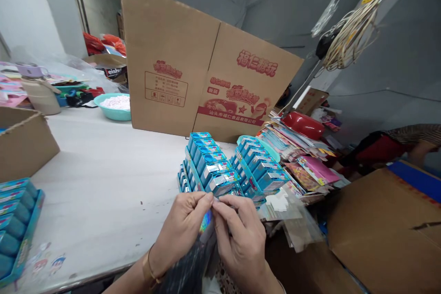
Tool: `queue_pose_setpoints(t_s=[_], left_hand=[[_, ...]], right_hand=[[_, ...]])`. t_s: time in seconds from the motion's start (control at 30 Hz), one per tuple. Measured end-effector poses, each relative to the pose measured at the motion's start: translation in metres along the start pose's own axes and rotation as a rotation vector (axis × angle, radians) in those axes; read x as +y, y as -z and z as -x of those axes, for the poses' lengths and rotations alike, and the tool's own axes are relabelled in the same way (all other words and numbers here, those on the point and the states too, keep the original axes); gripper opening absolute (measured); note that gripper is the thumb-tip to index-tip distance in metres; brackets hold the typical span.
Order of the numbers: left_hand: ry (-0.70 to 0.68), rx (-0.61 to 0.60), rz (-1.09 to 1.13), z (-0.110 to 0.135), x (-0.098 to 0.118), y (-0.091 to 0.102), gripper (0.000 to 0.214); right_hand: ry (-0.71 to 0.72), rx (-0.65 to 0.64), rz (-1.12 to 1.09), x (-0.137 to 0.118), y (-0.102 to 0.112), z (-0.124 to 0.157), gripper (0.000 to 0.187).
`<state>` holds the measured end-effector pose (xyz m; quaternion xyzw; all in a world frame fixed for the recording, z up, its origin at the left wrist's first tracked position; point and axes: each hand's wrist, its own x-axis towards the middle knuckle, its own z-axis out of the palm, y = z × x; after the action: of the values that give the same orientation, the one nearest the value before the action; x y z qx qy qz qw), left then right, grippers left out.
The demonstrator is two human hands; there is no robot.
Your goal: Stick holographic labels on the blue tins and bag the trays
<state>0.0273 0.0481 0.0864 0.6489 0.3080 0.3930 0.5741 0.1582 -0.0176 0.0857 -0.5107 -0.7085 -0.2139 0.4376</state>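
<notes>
Printed carton (172,46): stands tall across the back of the white table (106,165), screening what lies behind.
Blue box stacks (211,161): two, side by side, just beyond the hands and before the carton.
Table's left: an open cardboard box (34,144), a blue tray pack (17,216) near it, a teal bowl (117,115) of pale pieces farther back.
Table's right: printed card piles (287,141), red basin (303,125) near them.
Shiny film (206,222): between the hands, below the fingertips.
Left hand (188,216): thumb and forefinger pinch the film.
Right hand (243,226): fingers curled, tips pinching the film against the left's.
Wrists: angled inward from below.
</notes>
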Motion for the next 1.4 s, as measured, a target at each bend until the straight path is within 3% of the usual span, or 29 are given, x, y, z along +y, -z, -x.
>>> queue_pose_setpoints(t_s=[0.13, 0.33, 0.57, 0.67, 0.77, 0.87, 0.93, 1.03, 1.17, 1.33, 1.4], left_hand=[[0.009, -0.037, 0.056, -0.011, -0.003, 0.011, 0.045], [0.176, -0.144, 0.290, -0.021, -0.007, 0.037, 0.048], [0.107, -0.225, 0.276, -0.013, 0.004, 0.049, 0.047], [0.149, -0.192, 0.262, -0.020, -0.006, 0.054, 0.048], [0.219, -0.070, 0.255, -0.036, -0.030, 0.068, 0.049], [0.260, -0.010, 0.134, -0.054, -0.052, 0.094, 0.049], [0.234, 0.027, 0.027, -0.061, -0.056, 0.113, 0.045], [0.143, 0.091, -0.095, -0.059, -0.044, 0.128, 0.035], [-0.004, 0.135, -0.138, -0.041, -0.022, 0.110, 0.043], [0.028, -0.101, 0.099, -0.037, -0.013, 0.077, 0.066], [0.060, -0.167, 0.180, -0.046, -0.010, 0.071, 0.058]], right_hand=[[-0.073, -0.040, -0.078, -0.007, 0.000, -0.007, 0.017], [-0.121, -0.049, -0.229, -0.016, 0.002, -0.021, 0.017], [0.125, -0.066, -0.170, -0.016, -0.020, -0.028, 0.024], [0.202, -0.019, -0.242, -0.025, -0.021, -0.025, 0.027], [0.056, 0.096, -0.383, -0.032, -0.012, -0.026, 0.027], [-0.172, 0.039, -0.515, -0.025, -0.004, -0.036, 0.022], [-0.305, -0.053, -0.575, -0.013, -0.004, -0.045, 0.013], [-0.498, -0.075, -0.623, 0.009, -0.014, -0.057, 0.006], [-0.672, 0.011, -0.652, 0.027, -0.029, -0.069, 0.012], [-0.733, 0.005, -0.698, 0.031, -0.039, -0.081, 0.016], [-0.732, -0.004, -0.696, 0.031, -0.042, -0.083, 0.016]])
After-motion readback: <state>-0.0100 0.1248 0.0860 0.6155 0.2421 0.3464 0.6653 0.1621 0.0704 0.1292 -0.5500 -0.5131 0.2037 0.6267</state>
